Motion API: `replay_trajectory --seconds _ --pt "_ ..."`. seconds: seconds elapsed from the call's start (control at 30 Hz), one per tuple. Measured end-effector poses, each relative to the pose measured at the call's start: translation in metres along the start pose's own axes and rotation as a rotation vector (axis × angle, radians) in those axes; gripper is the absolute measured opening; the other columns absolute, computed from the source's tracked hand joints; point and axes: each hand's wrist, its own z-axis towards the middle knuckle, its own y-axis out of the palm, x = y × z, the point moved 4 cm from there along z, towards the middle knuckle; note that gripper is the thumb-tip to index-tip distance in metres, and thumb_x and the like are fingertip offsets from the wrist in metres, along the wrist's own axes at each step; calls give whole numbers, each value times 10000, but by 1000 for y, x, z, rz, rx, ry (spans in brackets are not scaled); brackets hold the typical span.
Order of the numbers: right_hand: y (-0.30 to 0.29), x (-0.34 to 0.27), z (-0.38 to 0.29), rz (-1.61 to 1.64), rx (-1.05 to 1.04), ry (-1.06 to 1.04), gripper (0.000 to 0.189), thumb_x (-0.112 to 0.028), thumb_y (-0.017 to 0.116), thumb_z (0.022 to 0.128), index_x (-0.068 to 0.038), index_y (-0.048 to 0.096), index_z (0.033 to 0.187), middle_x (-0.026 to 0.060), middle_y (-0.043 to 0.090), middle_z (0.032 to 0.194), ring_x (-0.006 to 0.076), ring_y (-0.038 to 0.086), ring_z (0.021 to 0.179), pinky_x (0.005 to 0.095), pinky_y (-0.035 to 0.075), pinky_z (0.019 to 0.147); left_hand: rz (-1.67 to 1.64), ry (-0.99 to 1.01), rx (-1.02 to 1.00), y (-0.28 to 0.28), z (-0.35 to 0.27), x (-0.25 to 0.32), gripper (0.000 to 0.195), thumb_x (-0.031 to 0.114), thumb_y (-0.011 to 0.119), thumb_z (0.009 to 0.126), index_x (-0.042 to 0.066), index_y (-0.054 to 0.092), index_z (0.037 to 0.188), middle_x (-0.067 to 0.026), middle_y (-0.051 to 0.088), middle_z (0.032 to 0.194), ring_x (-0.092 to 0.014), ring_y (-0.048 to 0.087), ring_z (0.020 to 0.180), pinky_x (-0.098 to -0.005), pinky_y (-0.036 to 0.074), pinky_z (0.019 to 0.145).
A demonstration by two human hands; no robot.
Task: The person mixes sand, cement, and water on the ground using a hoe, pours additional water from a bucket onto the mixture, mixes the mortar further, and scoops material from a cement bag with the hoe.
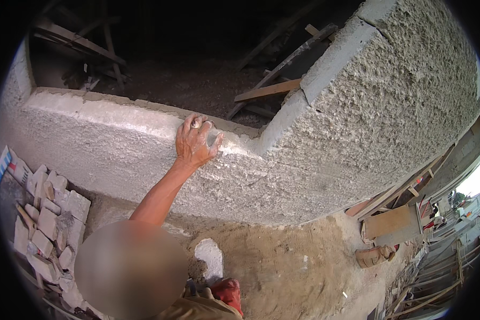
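Note:
My left hand (194,141) reaches up to a pale window-like sill (124,117) and rests on its whitened edge, back of the hand up. The fingers are bent over the ledge and dusted with white, with a ring on one. Between thumb and forefinger a smooth grey patch shows; whether it is a held piece or shaded sill, I cannot tell. Below the sill runs a rough rendered wall (232,180). To the right, a smooth upright jamb (336,64) has cracks across it. My right hand is out of view. A blurred oval hides the upper arm.
Broken blocks (48,224) are piled at lower left. A wooden plank (268,90) and other timbers lean inside the dark opening. On the dirt floor (280,256) are a white patch (212,256) and, farther right, a brown sack (372,256) and a board (388,222).

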Motion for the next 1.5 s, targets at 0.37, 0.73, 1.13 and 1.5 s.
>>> replay_trajectory --seconds 0.37,0.73,1.13,1.5 --pt "-59 59 88 -232 -189 94 165 -155 682 662 -36 569 645 32 512 511 144 479 406 258 391 406 118 107 -77 8 5 -13 528 415 583 777 -21 554 1073 -209 548 1107 -363 494 1055 -463 380 933" --pt "-106 60 158 -402 -145 258 154 -138 674 666 -42 561 624 28 500 494 140 463 383 252 375 384 107 -8 -225 9 -27 -29 680 458 644 723 -6 480 1192 -252 435 1252 -399 351 1210 -431 279 1031" --pt "52 -75 184 -495 -244 29 111 -35 676 592 -12 567 587 69 512 497 166 507 376 290 415 346 468 -1368 -102 -318 -542 -59 514 184 674 739 -3 480 1176 -194 532 1132 -322 524 1025 -381 445 844" --pt "324 -192 43 -1003 -470 -374 258 -292 675 580 -43 644 640 71 612 572 158 599 523 302 490 527 -440 -1906 -79 -273 -631 -128 271 297 611 823 29 573 831 -46 572 735 -155 564 703 -284 461 620"
